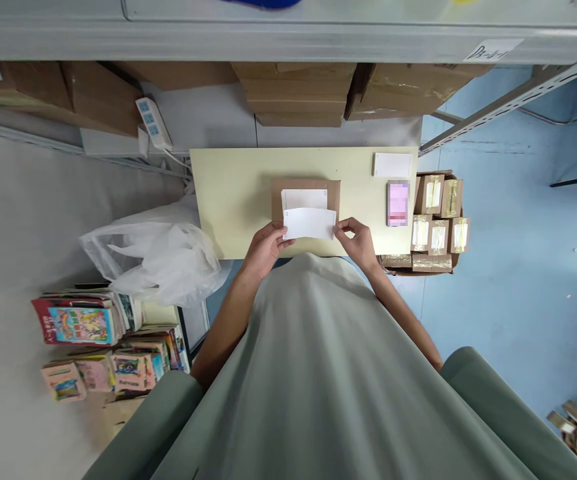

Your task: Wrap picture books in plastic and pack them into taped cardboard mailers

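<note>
Between my two hands is a white paper slip [309,224], slightly bowed, held over the near part of a brown cardboard piece [278,193]. My left hand [266,245] pinches the slip's left end between thumb and fingers. At its right end, the thumb and forefinger of my right hand [357,241] grip the corner. A second white slip [305,198] lies on the cardboard just beyond the held one. Whether the cardboard is a flat box or a sheet, I cannot tell.
The pale yellow table [233,200] carries white slips [392,165] and a pink phone-like item [397,203] at right. Small taped boxes [438,233] stand beside its right edge. Left are a plastic bag [163,257], books [83,323] and a power strip [154,123]. A metal shelf [288,43] crosses above.
</note>
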### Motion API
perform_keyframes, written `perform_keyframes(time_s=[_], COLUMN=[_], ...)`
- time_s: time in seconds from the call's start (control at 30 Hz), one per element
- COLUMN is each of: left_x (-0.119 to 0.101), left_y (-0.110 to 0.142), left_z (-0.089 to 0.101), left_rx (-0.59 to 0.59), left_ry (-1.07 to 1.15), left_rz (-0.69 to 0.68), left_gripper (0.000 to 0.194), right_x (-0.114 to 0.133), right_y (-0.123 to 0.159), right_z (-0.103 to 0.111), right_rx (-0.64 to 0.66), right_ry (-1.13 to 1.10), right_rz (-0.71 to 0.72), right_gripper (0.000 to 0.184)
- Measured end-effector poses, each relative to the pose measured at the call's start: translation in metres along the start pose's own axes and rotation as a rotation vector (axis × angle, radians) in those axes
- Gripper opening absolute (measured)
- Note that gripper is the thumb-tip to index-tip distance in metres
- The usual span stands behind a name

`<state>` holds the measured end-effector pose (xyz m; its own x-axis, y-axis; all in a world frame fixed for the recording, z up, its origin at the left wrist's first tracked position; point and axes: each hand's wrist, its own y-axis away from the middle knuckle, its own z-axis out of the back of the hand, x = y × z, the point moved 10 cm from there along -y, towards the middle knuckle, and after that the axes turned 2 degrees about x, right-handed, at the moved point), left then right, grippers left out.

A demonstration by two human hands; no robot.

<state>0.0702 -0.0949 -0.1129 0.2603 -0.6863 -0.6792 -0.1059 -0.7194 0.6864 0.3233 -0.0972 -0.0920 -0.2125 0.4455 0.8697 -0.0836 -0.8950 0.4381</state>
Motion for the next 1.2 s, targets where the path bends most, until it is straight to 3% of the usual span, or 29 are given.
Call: perform_keyframes(time_s=[0.4,0.57,0.7,0.87,1.07,1.2], left_x=[0.024,0.013,-0.001,-0.002,-0.006,-0.012], left_y=[-0.026,-0.049,-0.076,-0.103,-0.106,-0.104], left_z=[0.025,0.032,0.032,0.035,0.033,0.031], left_rx=[-0.128,-0.225,-0.259,-0.299,-0.351,-0.401], left_ry=[-0.094,-0.210,-0.330,-0.510,-0.831,-0.930], left_rz=[-0.046,-0.111,-0.187,-0.204,-0.196,-0.194], left_gripper=[0.040,0.036,0.026,0.017,0.023,0.021], right_x=[-0.017,-0.027,-0.033,-0.039,-0.042,-0.045], right_y=[-0.010,-0.033,-0.061,-0.087,-0.094,-0.095], right_z=[-0.006,-0.007,-0.014,-0.021,-0.029,-0.032], right_rx=[-0.035,-0.058,-0.056,-0.049,-0.052,-0.047], right_ry=[0.177,0.203,0.250,0.405,0.602,0.685], right_rz=[-0.041,-0.049,-0.050,-0.113,-0.170,-0.230], right_gripper=[0.034,0.040,0.033,0.027,0.024,0.022])
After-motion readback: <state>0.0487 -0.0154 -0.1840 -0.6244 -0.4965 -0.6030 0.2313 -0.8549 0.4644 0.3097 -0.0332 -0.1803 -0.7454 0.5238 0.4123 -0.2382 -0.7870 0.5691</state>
